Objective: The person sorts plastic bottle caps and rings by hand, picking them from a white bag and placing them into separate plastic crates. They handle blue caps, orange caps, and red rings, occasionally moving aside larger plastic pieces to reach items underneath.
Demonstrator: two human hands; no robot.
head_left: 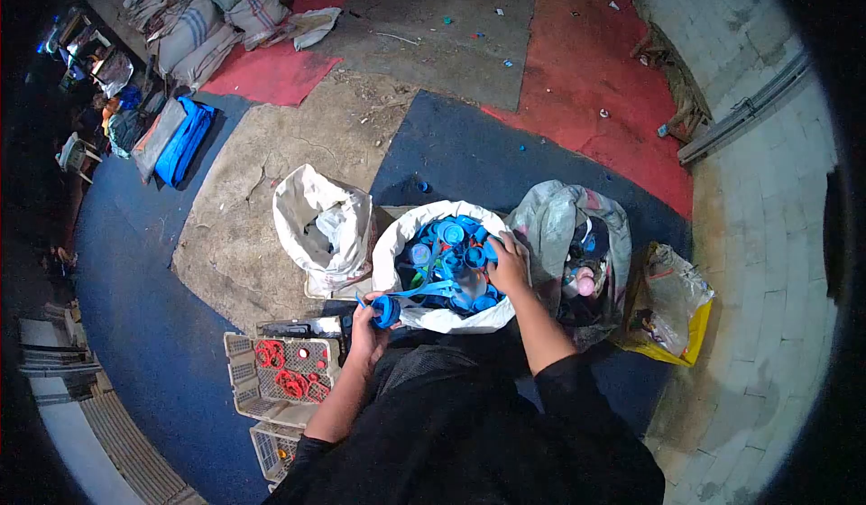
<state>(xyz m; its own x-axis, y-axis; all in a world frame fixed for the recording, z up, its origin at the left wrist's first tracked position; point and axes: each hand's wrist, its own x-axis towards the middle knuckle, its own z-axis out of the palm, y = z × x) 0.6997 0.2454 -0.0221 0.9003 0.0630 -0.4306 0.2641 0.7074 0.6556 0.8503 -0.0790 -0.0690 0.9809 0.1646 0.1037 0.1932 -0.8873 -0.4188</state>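
A blue cap (386, 312) is held in the left hand (365, 335), fingers closed round it, just outside the near-left rim of the middle bag (451, 324), probably so it can be seen clear of the pile. The right hand (510, 270) is laid over the right side of that bag, fingers curled at a blue piece (492, 250); whether it is gripped or only touched cannot be told. The blue parts (453, 234) are heaped inside the middle bag, which is set directly before the body, presumably so both hands can reach. Its rim is rolled outward, likely to hold the mouth open. A light blue strip (431, 289) is laid across the heap toward the left hand; whether it is joined to the cap is unclear. The bag is flanked by a white bag (293, 200) on the left and a grey bag (541, 207) on the right, with a yellow bag (701, 323) beyond; all are stood within arm's range, it seems for easy access. Red parts (293, 383) are contained in a crate (237, 371) by the left forearm. The floor is covered by blue mat (135, 261) and red mat (577, 63), with worn brown patches and scattered scraps. Sacks (194, 41) are piled at far left; the right side is bounded by a pale block wall (749, 343).
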